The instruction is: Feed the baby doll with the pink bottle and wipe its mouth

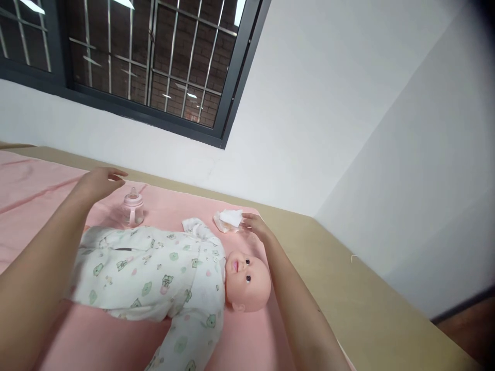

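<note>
A baby doll (170, 281) in a white printed sleepsuit lies on its back on a pink sheet (34, 190), head toward the right. My left hand (99, 181) hovers above the sheet with fingers stretched out, just left of a pink baby bottle (132, 207) that stands upright beyond the doll. It holds nothing. My right hand (255, 225) reaches past the doll's head and its fingertips touch a crumpled white tissue (229, 219) lying on the sheet near the doll's raised sleeve.
The sheet covers a beige table (348, 288) set into a corner of white walls. A dark-framed barred window (147, 62) is above the far edge. Dark floor (472, 330) shows at the right.
</note>
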`<state>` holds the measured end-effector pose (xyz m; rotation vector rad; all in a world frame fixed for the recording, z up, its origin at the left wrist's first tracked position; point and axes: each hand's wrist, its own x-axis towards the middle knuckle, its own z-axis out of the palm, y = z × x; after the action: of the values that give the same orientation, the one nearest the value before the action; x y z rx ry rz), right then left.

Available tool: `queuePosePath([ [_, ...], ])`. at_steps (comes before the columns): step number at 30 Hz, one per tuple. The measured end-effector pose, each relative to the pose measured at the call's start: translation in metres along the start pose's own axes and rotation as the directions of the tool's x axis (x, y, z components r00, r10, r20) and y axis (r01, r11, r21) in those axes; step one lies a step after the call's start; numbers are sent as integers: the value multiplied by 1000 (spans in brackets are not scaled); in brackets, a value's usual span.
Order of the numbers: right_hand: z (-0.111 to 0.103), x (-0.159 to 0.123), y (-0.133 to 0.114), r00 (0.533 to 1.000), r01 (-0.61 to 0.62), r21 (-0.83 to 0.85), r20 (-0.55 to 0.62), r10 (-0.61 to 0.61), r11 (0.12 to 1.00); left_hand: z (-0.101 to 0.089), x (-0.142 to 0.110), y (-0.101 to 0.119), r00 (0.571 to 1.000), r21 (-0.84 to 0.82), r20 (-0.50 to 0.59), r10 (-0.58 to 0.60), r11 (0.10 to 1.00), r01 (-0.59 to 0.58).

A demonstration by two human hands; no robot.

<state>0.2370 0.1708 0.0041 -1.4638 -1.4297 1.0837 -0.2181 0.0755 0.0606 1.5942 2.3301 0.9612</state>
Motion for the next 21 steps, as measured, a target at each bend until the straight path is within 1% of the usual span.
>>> queuePosePath([
  [3, -4, 2, 7, 988, 90, -104, -115, -101, 991, 1, 4, -6, 999, -16, 9, -37, 999, 37],
  [6, -10, 1, 18, 960, 152, -162, -210, -185, 975, 4, 10, -17, 997, -18, 65, -52, 998, 53],
  [8, -14, -2, 30, 925, 204, -233, -271, -265, 951, 9, 14, -26, 991, -18, 124, -48, 999, 51],
  [11, -18, -7, 52, 867, 262, -341, -328, -376, 903, 21, 20, -39, 979, -33, 203, -24, 999, 31],
  [13, -19, -9, 68, 861, 252, -349, -344, -374, 902, 30, 23, -46, 973, -71, 231, 14, 997, 3],
  [18, -13, -9, 100, 916, 138, -278, -329, -230, 951, 49, 27, -51, 957, -213, 253, 140, 973, -86],
  [20, -10, -7, 107, 924, 97, -302, -327, -198, 949, 54, 27, -49, 953, -255, 247, 172, 961, -108],
  [21, -9, -7, 109, 926, 94, -326, -318, -203, 941, 57, 26, -48, 951, -271, 245, 188, 955, -119],
])
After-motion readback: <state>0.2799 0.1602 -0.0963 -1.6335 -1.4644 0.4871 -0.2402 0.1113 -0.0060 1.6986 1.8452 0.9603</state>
